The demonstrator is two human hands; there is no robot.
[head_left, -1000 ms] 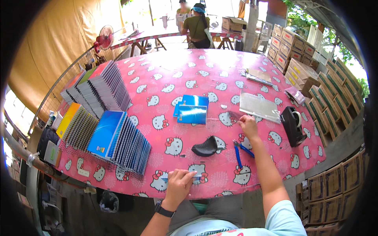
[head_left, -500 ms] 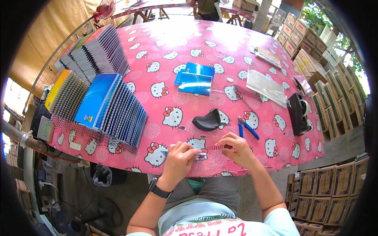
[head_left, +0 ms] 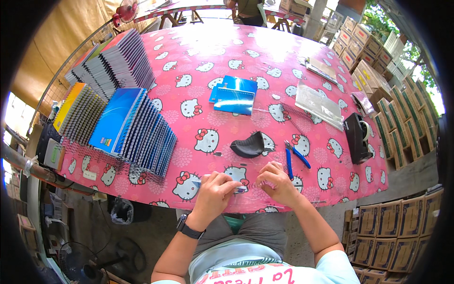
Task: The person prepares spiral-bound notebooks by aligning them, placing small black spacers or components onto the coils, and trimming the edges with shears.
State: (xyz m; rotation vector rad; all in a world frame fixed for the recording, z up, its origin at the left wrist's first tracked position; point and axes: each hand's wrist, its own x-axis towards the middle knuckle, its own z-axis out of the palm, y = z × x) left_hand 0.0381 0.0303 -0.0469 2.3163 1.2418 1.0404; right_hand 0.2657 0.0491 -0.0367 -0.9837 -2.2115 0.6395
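Observation:
Low over the near edge of the table, my left hand (head_left: 216, 190) grips a small notebook (head_left: 241, 189), seen almost edge-on and mostly covered by my fingers. A dark red spiral binding coil (head_left: 253, 185) runs from the notebook's right end toward my right hand (head_left: 277, 183). My right thumb and fingers are pinched at the coil's free end. Just beyond them lie blue-handled cutting pliers (head_left: 297, 156) and a curved black holder (head_left: 249, 145). Farther off, blue notebooks (head_left: 235, 96) rest flat, with a loose coil (head_left: 294, 116) to their right.
Tall stacks of spiral notebooks (head_left: 135, 130) fill the table's left side. On the right stand a black tape dispenser (head_left: 357, 138) and a clear plastic packet (head_left: 319, 105). Cartons (head_left: 395, 215) are piled beyond the pink table (head_left: 208, 128). Another person (head_left: 250, 12) stands at the far table.
My right hand has moved slightly left toward the notebook, and less of the coil shows between my hands. The left hand stays almost in place.

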